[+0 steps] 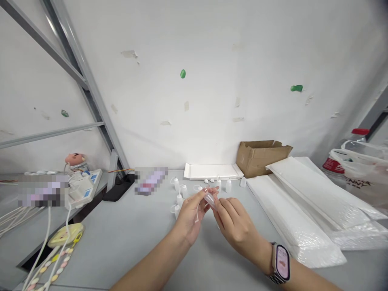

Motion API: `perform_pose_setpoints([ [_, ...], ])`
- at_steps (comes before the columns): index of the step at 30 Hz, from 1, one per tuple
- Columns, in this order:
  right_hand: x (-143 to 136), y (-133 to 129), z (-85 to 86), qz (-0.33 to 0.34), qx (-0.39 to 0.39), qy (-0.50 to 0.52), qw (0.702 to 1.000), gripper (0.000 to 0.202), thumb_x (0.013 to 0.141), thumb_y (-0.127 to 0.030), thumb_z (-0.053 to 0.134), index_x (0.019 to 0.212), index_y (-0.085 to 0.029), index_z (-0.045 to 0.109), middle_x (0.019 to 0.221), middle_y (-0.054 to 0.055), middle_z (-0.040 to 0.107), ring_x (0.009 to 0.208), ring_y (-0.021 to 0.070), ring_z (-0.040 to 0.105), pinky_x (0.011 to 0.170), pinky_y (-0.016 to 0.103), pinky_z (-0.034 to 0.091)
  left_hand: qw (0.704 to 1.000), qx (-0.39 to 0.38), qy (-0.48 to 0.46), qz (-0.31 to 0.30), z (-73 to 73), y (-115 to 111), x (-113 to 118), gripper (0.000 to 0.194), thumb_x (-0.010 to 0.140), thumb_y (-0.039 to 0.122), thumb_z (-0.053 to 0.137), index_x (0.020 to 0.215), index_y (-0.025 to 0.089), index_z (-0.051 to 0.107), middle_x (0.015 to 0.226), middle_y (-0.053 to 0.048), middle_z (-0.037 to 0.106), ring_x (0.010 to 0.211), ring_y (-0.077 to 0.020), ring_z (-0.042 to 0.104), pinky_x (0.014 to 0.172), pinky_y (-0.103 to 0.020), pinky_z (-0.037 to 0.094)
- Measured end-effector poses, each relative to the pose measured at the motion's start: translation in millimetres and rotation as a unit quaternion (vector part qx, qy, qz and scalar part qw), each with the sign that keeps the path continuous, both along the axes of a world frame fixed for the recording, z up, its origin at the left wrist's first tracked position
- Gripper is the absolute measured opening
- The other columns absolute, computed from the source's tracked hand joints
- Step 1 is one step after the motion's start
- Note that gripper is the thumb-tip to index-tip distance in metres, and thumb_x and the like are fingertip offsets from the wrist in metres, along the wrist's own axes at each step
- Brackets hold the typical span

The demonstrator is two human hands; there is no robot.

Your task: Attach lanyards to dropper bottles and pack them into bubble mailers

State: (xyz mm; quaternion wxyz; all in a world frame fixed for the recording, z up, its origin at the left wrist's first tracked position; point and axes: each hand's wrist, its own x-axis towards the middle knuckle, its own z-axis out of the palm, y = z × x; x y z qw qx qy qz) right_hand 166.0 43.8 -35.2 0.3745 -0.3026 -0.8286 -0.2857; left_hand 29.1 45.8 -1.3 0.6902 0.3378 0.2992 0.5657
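Note:
Between both hands, above the grey table, is a small translucent plastic squeeze bottle (210, 199), tilted. My left hand (189, 216) is closed around its far end, and a thin white strap hangs by those fingers. My right hand (238, 222), with a watch (281, 262) on the wrist, pinches the bottle's near end. The fingers partly hide the bottle. Just beyond the hands stand several similar white bottles with thin tips and looped straps, among them one bottle (177, 184) at the left and another bottle (228, 186) at the right. Small white caps (209, 181) lie behind them.
At the right are bubble mailers (291, 218), a cardboard box (251, 159) and a plastic bag (360, 169). A flat white packet (212, 171) lies against the wall. Leftward are a black phone-like object (118, 192), a power strip (87, 188), cables and a yellow case (65, 235).

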Motion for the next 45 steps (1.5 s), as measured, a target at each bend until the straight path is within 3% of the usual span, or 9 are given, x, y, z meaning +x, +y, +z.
perform_pose_setpoints([
  [11, -14, -2, -1.2, 0.009, 0.015, 0.042, 0.999, 0.016, 0.082, -0.003, 0.049, 0.096, -0.009, 0.054, 0.070, 0.010, 0.060, 0.061, 0.0193, 0.049, 0.053, 0.033, 0.042, 0.996, -0.064, -0.066, -0.018, -11.3, 3, 5, 0.016, 0.074, 0.023, 0.062, 0.089, 0.020, 0.069, 0.119, -0.003, 0.060, 0.119, -0.0202, 0.045, 0.098, -0.031, 0.034],
  [16, -13, 1, -6.6, 0.066, -0.119, 0.191, 0.972, 0.011, 0.086, -0.014, 0.047, 0.092, -0.011, 0.056, 0.068, 0.008, 0.060, 0.062, 0.0179, 0.052, 0.055, 0.031, 0.045, 0.992, -0.092, -0.086, -0.023, -14.0, 5, 5, 0.014, 0.074, 0.021, 0.061, 0.087, 0.019, 0.067, 0.119, -0.004, 0.060, 0.118, -0.0210, 0.046, 0.095, -0.032, 0.039],
  [18, -12, 2, -3.4, 0.086, -0.260, 0.267, 0.924, 0.013, 0.086, -0.023, 0.048, 0.087, -0.014, 0.058, 0.070, 0.007, 0.062, 0.062, 0.0168, 0.055, 0.057, 0.029, 0.046, 0.991, -0.101, -0.089, -0.028, -16.1, 7, 3, 0.013, 0.075, 0.022, 0.060, 0.086, 0.019, 0.066, 0.120, -0.004, 0.059, 0.118, -0.0217, 0.046, 0.093, -0.033, 0.041],
  [22, -11, 5, 10.8, 0.111, -0.526, 0.398, 0.743, 0.023, 0.080, -0.038, 0.055, 0.075, -0.016, 0.062, 0.065, 0.003, 0.063, 0.058, 0.0149, 0.056, 0.055, 0.027, 0.044, 0.988, -0.124, -0.085, -0.037, -22.4, 13, -1, 0.012, 0.076, 0.023, 0.059, 0.086, 0.019, 0.065, 0.119, -0.005, 0.060, 0.113, -0.0219, 0.050, 0.086, -0.032, 0.043],
  [30, -7, 11, 13.2, 0.255, -0.683, 0.501, 0.466, 0.033, 0.066, -0.044, 0.068, 0.056, -0.014, 0.059, 0.055, 0.000, 0.055, 0.052, 0.0094, 0.049, 0.056, 0.025, 0.041, 0.994, -0.091, -0.052, -0.029, -21.0, 14, 1, 0.010, 0.075, 0.021, 0.059, 0.080, 0.017, 0.067, 0.116, -0.008, 0.062, 0.118, -0.0219, 0.046, 0.088, -0.031, 0.040],
  [32, -8, 11, 11.8, 0.251, -0.682, 0.481, 0.490, 0.032, 0.069, -0.045, 0.065, 0.064, -0.014, 0.061, 0.060, 0.001, 0.058, 0.055, 0.0111, 0.052, 0.060, 0.027, 0.043, 0.998, -0.069, -0.015, -0.003, -18.4, 13, 1, 0.010, 0.074, 0.022, 0.060, 0.078, 0.016, 0.068, 0.112, -0.009, 0.064, 0.118, -0.0232, 0.045, 0.089, -0.032, 0.038],
  [38, -11, 0, 11.2, 0.143, -0.521, 0.442, 0.716, 0.018, 0.072, -0.034, 0.065, 0.083, -0.019, 0.062, 0.067, 0.000, 0.061, 0.065, 0.0153, 0.056, 0.063, 0.028, 0.042, 1.000, 0.004, 0.025, 0.016, -15.2, 5, 1, 0.017, 0.075, 0.029, 0.062, 0.085, 0.016, 0.069, 0.112, -0.008, 0.063, 0.112, -0.0233, 0.047, 0.087, -0.031, 0.036],
  [40, -11, -2, 11.9, 0.142, -0.531, 0.442, 0.708, 0.017, 0.074, -0.035, 0.063, 0.077, -0.019, 0.061, 0.061, -0.001, 0.059, 0.060, 0.0143, 0.053, 0.058, 0.027, 0.040, 1.000, 0.018, 0.025, -0.002, -15.3, 3, 3, 0.018, 0.076, 0.031, 0.061, 0.083, 0.016, 0.069, 0.116, -0.009, 0.061, 0.106, -0.0227, 0.050, 0.079, -0.030, 0.039],
  [45, -9, 4, 15.8, 0.230, -0.639, 0.457, 0.574, 0.027, 0.071, -0.042, 0.065, 0.067, -0.015, 0.061, 0.057, 0.000, 0.057, 0.053, 0.0116, 0.050, 0.053, 0.026, 0.037, 0.999, 0.019, 0.028, -0.018, -14.1, 3, 4, 0.021, 0.078, 0.035, 0.059, 0.082, 0.017, 0.068, 0.117, -0.009, 0.060, 0.099, -0.0234, 0.054, 0.067, -0.029, 0.041],
])
